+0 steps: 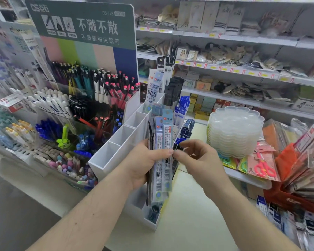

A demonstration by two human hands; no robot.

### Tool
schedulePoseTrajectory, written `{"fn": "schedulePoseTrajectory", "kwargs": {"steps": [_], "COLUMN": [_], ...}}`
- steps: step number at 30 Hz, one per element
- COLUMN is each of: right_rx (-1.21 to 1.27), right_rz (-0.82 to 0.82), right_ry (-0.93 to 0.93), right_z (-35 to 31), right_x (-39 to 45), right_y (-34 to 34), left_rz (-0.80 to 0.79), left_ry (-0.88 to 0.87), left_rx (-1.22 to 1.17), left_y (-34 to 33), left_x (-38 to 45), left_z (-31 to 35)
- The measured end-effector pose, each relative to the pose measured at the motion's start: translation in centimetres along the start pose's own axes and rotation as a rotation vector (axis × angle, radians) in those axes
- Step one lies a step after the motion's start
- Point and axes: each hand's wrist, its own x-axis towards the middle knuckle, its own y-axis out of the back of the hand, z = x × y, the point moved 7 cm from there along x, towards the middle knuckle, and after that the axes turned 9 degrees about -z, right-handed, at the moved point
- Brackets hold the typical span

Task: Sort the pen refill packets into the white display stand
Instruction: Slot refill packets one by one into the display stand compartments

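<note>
So from the head cam, your left hand point(145, 160) is wrapped around a bunch of pen refill packets point(161, 154), fingers curled behind them and the thumb pressed across the front, holding them upright right in front of the white display stand point(120, 142). Your right hand point(198, 156) is just beside it, thumb and forefinger pinching the right edge of the bunch, where a small dark packet point(177, 147) sits between your fingertips; the other fingers are loosely curled. The stand sits on the pale table point(188, 214), stepped with several compartments on its left side looking bare, and more refill packets standing in the slots behind your hands, including a tall one marked 0.5 point(153, 87) and some blue packets point(182, 109). Left of the stand is a pen display point(83, 98) full of pens under a green sign point(82, 24). Off to the right you've got a stack of clear plastic palettes point(234, 131), and packaged scissors point(263, 167) lying just beside it. Shelves point(243, 38) of goods run along the back.
</note>
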Motion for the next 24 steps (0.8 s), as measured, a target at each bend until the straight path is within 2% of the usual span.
{"fn": "schedulePoseTrajectory", "kwargs": {"steps": [6, 12, 20, 24], "right_rx": [-0.055, 0.04, 0.347, 0.301], "right_rz": [-0.085, -0.02, -0.037, -0.079], "right_ry": [0.021, 0.001, 0.003, -0.059], "right_z": [-0.8, 0.1, 0.7, 1.7], "right_x": [-0.6, -0.7, -1.4, -1.6], "right_y": [-1.9, -1.1, 0.2, -0.5], "left_rz": [-0.062, -0.101, 0.019, 0.047], "left_ry": [0.029, 0.105, 0.052, -0.004], "left_rx": [-0.189, -0.226, -0.118, -0.08], "left_y": [-1.1, -1.6, -0.2, 0.0], "left_x": [0.5, 1.1, 1.8, 2.0], "left_z": [-0.3, -1.5, -1.7, -1.8]}}
